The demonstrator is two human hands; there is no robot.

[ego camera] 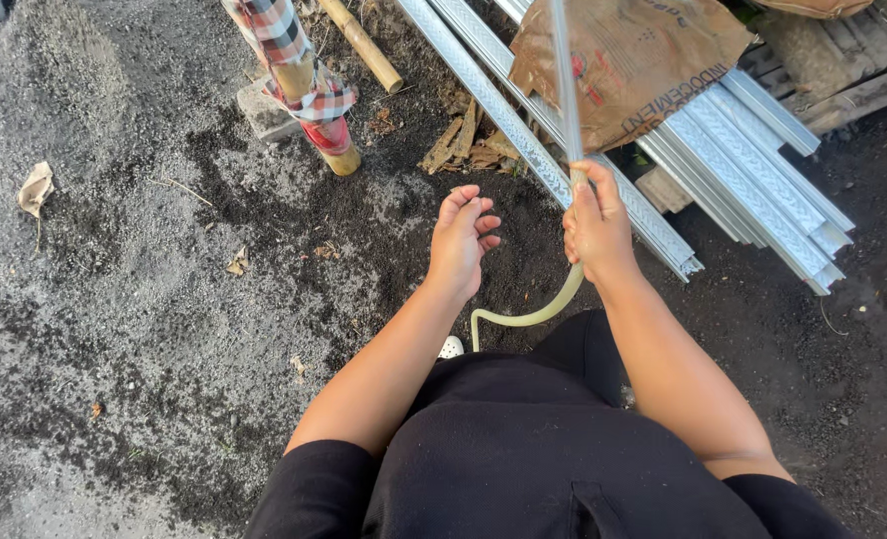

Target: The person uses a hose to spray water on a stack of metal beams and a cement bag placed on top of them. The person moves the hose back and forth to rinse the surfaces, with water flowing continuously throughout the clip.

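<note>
Hose (533,315), one; bamboo poles (363,45), two. Right hand (595,228) grips the hose, raised; left hand (460,243) hangs loose, fingers curled, empty.

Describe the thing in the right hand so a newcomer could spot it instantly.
Start at the stack of ribbed metal channels under the brown paper sack. In front of them, the right hand grips a pale yellow-green hose. Unlike the straight, rigid channels, it curves limply down below the fist.
</note>
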